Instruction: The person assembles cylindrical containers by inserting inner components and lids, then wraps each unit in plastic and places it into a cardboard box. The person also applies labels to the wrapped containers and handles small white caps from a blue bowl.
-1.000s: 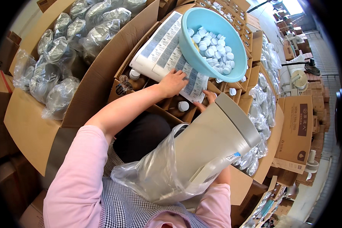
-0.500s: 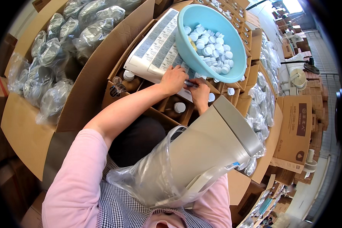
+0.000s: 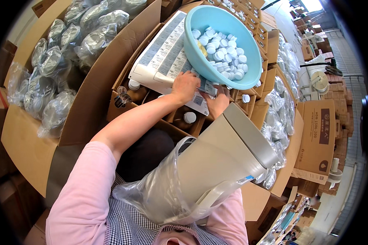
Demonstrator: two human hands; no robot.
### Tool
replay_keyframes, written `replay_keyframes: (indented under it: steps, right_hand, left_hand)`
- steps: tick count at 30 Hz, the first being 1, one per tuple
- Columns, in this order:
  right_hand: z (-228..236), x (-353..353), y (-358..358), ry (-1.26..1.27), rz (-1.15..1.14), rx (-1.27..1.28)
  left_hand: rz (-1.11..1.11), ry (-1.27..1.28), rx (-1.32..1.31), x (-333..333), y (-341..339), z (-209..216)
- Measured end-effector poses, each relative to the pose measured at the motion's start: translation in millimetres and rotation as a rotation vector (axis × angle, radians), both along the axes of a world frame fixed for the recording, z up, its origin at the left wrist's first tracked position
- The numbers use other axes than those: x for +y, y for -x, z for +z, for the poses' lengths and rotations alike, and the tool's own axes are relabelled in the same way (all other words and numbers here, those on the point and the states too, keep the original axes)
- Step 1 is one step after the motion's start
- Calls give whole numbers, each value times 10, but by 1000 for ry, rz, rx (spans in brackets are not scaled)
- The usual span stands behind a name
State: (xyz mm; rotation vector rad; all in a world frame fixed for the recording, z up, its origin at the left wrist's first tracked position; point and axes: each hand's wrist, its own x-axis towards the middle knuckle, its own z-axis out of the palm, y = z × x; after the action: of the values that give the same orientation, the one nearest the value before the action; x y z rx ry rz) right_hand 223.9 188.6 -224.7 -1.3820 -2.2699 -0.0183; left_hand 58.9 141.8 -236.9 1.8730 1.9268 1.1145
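My left hand (image 3: 185, 87) bends over the front edge of a sheet of printed labels (image 3: 167, 51), its fingertips at a grey label (image 3: 207, 87). My right hand (image 3: 217, 100) pinches the other end of that label, which stretches between both hands and looks partly lifted off its backing. Across my lap, leaning to the right, rests a large beige lidded container (image 3: 208, 159) with a handle, its lower part in a clear plastic bag (image 3: 155, 192). A light blue basin (image 3: 253, 53) of white caps (image 3: 223, 53) stands just beyond my hands.
Beneath the sheet is a divided carton with capped bottles (image 3: 189, 117). At the left an open carton (image 3: 106, 61) holds plastic-wrapped items (image 3: 55, 61). More bagged items (image 3: 280, 118) fill boxes on the right, beside a closed brown carton (image 3: 315, 139).
The grey label now shows as a wider, flatter strip between my hands; before, only a dark narrow edge showed. My right hand has turned slightly, and the view has shifted a little.
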Motion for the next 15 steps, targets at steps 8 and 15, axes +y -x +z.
replay_keyframes:
  steps: [8,15]
  right_hand:
    - [-29,110,-129,891,-72,843]
    - [-292,206,-144,1156,396,1062]
  left_hand:
    - [-56,57,9,-37,64,145]
    - [-58,86,15,-92,87,115]
